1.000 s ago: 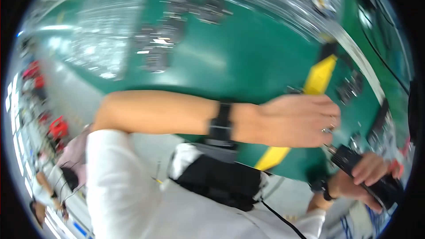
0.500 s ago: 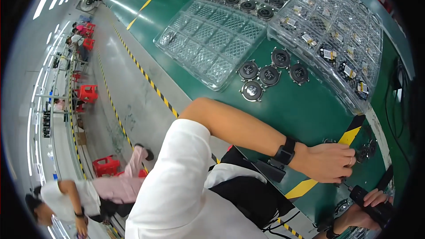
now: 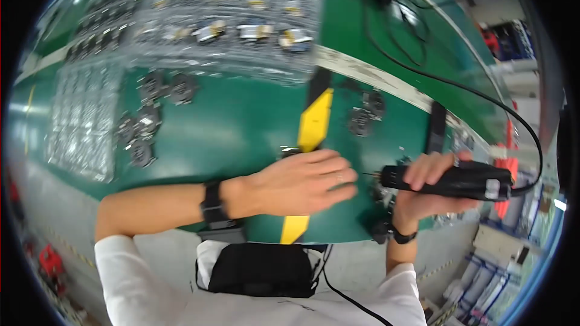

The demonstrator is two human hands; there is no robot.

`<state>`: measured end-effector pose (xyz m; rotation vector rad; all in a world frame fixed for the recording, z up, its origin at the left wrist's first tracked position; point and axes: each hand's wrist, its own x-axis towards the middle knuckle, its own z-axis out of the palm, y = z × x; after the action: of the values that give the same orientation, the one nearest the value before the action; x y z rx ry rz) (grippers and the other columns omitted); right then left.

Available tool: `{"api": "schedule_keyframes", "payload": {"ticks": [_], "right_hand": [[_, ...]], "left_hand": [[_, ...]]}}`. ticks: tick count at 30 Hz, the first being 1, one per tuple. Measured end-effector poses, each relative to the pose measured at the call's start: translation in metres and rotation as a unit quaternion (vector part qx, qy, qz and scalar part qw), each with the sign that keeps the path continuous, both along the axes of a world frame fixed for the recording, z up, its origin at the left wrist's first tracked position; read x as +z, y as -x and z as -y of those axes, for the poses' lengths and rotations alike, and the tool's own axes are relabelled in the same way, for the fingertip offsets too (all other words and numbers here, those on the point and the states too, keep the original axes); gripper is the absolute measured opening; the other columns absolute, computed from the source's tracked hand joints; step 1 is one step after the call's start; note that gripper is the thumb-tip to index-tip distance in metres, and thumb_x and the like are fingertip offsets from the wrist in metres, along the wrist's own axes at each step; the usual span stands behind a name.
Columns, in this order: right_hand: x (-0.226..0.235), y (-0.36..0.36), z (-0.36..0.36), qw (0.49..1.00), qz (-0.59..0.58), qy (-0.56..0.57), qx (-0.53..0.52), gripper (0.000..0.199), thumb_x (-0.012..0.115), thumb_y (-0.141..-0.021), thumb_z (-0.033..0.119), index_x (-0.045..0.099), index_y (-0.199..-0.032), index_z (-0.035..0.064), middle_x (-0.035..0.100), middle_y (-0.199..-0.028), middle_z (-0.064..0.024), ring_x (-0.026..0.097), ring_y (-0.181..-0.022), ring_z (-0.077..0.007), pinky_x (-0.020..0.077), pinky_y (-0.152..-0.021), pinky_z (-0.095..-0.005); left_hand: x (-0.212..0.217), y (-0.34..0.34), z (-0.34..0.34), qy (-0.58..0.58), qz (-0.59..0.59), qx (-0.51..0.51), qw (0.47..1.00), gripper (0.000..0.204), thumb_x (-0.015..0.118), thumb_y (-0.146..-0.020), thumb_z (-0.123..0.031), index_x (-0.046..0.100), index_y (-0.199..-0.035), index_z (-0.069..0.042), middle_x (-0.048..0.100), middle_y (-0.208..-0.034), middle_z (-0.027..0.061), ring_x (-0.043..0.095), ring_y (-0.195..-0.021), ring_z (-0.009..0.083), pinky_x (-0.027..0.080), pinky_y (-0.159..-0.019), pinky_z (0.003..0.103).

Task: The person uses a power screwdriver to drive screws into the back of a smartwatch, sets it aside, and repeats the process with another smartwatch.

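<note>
My left hand (image 3: 300, 182) is palm down over the green table (image 3: 223, 127), fingers stretched and slightly apart, with nothing visible in it. Beside its knuckles, a dark round part (image 3: 291, 151) shows only partly, the hand covering the rest. A black corded electric screwdriver (image 3: 462, 181) lies in the grip of my right hand (image 3: 417, 196), its thin bit pointing left toward my left fingers, apart from them. Beyond the bit sit two round dark watch cases (image 3: 360, 122). Small parts below the screwdriver are blurred and partly hidden.
Several more watch cases (image 3: 148, 118) lie at the left, by a clear compartment tray (image 3: 84, 127). Stacked clear trays (image 3: 241, 67) holding small parts stand at the back. Yellow-black tape (image 3: 315, 122) crosses the table. The screwdriver's black cord (image 3: 483, 92) arcs at the right.
The view has swung right, bringing both hands nearer its middle. My left fingers, bunched by the screwdriver bit before, are now spread and apart from it. The right hand still holds the screwdriver.
</note>
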<state>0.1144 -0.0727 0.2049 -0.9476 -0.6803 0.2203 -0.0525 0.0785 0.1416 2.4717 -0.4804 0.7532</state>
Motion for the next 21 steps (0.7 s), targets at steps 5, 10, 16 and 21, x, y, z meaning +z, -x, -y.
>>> {"api": "schedule_keyframes", "payload": {"ticks": [5,10,16,21], "right_hand": [[-0.015,-0.044,0.024,1.000,0.013,0.021,0.013,0.093,0.045,-0.082,0.090,0.050,-0.128,0.0092,0.046,-0.064,-0.0012,0.044,-0.043,-0.0139,0.0393,-0.036,-0.0290],[-0.033,-0.074,0.034,0.996,0.049,0.037,0.067,0.101,0.041,-0.078,0.095,0.046,-0.129,0.0075,0.051,-0.066,-0.0039,0.049,-0.044,-0.0173,0.0461,-0.039,-0.0328],[-0.048,-0.086,0.029,0.989,0.100,0.026,0.106,0.109,0.045,-0.077,0.094,0.042,-0.128,-0.0017,0.059,-0.073,-0.0135,0.059,-0.053,-0.0246,0.0546,-0.051,-0.0401],[-0.064,-0.075,0.028,0.985,0.105,-0.019,0.138,0.107,0.044,-0.079,0.092,0.043,-0.129,-0.0022,0.059,-0.072,-0.0147,0.058,-0.049,-0.0255,0.0537,-0.047,-0.0405]], "left_hand": [[0.016,-0.025,0.038,-0.074,-0.177,0.128,0.973,0.022,0.066,-0.075,-0.011,0.063,-0.096,-0.006,0.060,-0.101,0.0041,0.059,-0.094,0.0181,0.052,-0.082,0.032],[-0.008,-0.051,0.054,-0.055,-0.176,0.161,0.970,0.017,0.073,-0.081,-0.013,0.061,-0.091,-0.006,0.055,-0.093,0.0066,0.059,-0.080,0.0201,0.052,-0.064,0.033],[-0.025,-0.070,0.048,-0.012,-0.097,0.029,0.995,0.024,0.073,-0.079,-0.013,0.062,-0.097,-0.005,0.055,-0.094,0.0062,0.059,-0.082,0.0201,0.052,-0.068,0.032],[-0.020,-0.058,0.042,-0.020,-0.076,0.136,0.988,0.024,0.072,-0.077,-0.011,0.063,-0.097,-0.005,0.056,-0.098,0.0067,0.060,-0.086,0.0209,0.053,-0.069,0.032]]}}
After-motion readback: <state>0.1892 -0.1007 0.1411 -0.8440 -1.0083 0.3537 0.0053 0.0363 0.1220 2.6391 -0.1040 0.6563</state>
